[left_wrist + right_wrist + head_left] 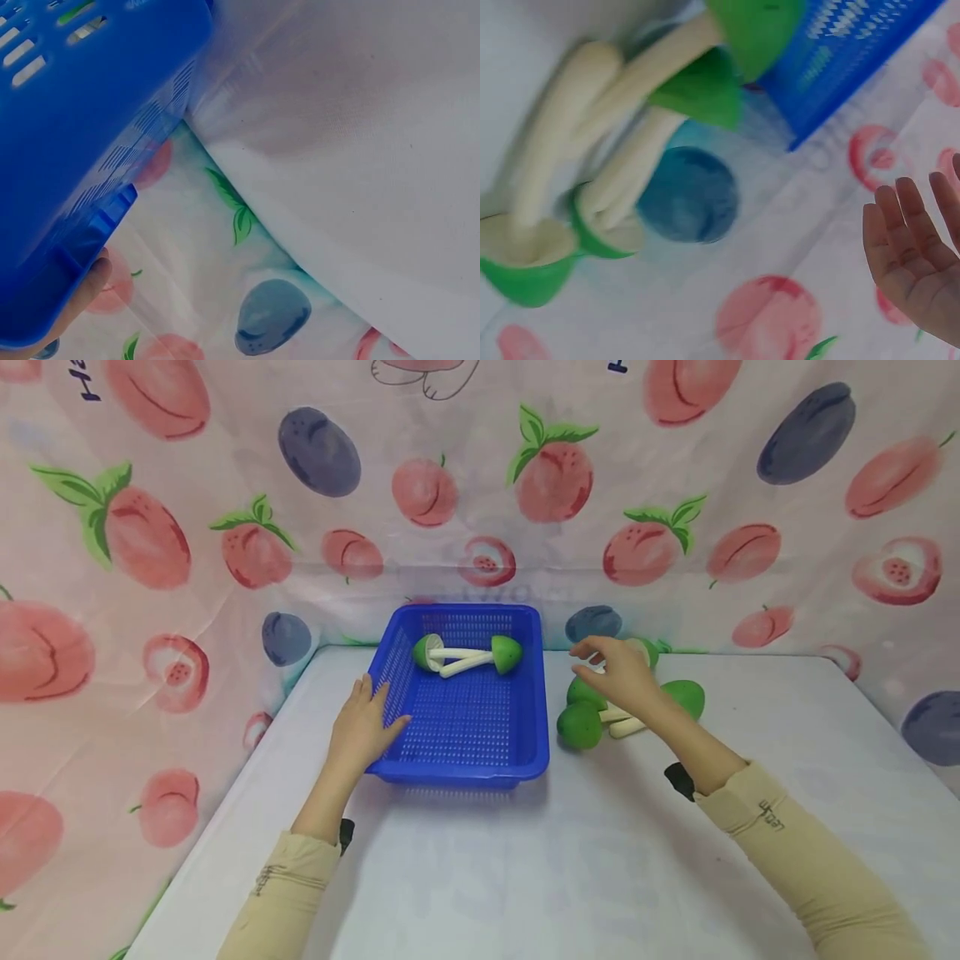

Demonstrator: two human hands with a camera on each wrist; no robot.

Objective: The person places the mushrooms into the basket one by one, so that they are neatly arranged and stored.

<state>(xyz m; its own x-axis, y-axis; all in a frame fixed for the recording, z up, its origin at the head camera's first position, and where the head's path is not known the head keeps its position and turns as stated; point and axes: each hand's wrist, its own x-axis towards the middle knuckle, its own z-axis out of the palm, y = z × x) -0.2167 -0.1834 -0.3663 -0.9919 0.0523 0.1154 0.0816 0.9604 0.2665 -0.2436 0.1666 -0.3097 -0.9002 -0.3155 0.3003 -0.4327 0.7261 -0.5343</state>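
Note:
A blue plastic basket [468,770] stands on the white table, with two toy mushrooms [507,654] with green caps and white stems lying crosswise at its far end. My left hand [362,727] rests at the basket's left rim, fingers extended and thumb spread toward the inside. In the left wrist view, part of this hand [82,296] shows by the basket's edge [97,225]. To the basket's right lie several more green mushrooms [580,725], partly covered by my right hand [621,672]. That hand hovers over them with loosely bent fingers and holds nothing.
Behind the table [480,877] and at its left hangs a cloth [480,452] printed with peaches and plums. Dark straps [679,781] show at both wrists, near the beige sleeves [810,852].

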